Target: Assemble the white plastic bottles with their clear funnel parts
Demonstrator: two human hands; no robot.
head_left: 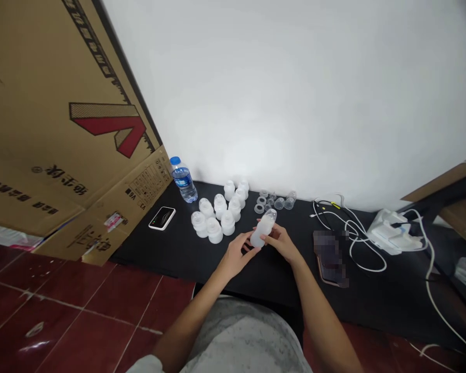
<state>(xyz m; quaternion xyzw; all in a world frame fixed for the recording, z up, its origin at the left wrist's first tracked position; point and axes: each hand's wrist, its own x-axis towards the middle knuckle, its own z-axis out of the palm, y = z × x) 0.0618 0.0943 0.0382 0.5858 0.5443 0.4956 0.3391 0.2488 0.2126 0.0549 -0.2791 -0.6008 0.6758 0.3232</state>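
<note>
A translucent white baby bottle [261, 232] with a clear domed cap is held tilted above the black table, its cap end pointing away from me to the upper right. My left hand [237, 253] is closed about the lower left side of the bottle. On the right side, my right hand [281, 242] grips it with the thumb across the front. Left of my hands stand several similar small white bottles [214, 231] with clear caps, grouped upright. Beyond the held bottle lie several clear rings and caps [279, 203], near the wall.
A water bottle [184, 181] and a white-edged device [162, 218] are at the left of the black table [171, 254]. To the right lie a phone [329, 259], white cables [367, 268] and a white power adapter [392, 231]. A large cardboard box [62, 171] borders the left side.
</note>
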